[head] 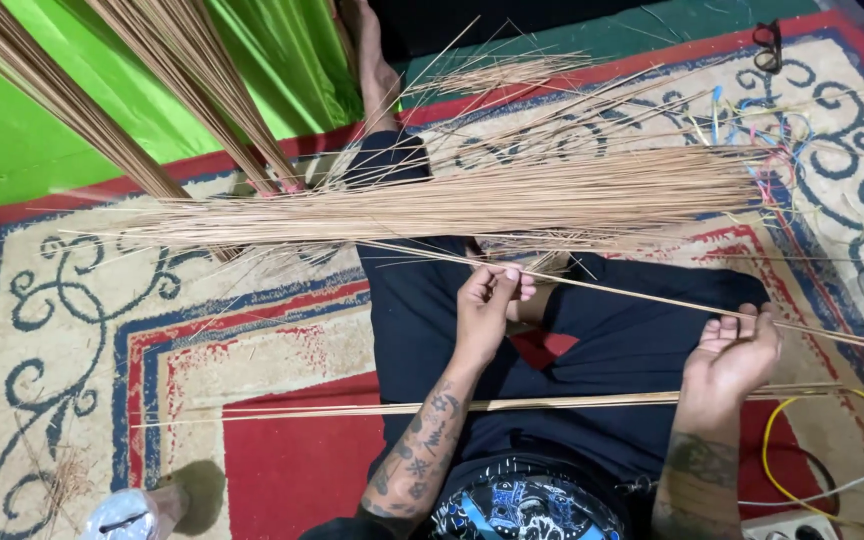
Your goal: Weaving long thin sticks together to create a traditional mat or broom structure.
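One thin stick (652, 295) is pinched by left hand (487, 305) and right hand (732, 350), just below the stick pile (452, 205). Snapping is likely if it is bent too hard.

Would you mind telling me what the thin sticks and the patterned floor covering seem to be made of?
The thin sticks look like dried plant midribs or reed: pale tan, matte, stiff and tapering. The left hand and right hand hold one between them. The floor covering seems a woven pile rug, its beige, red and blue scrollwork dull and soft-looking.
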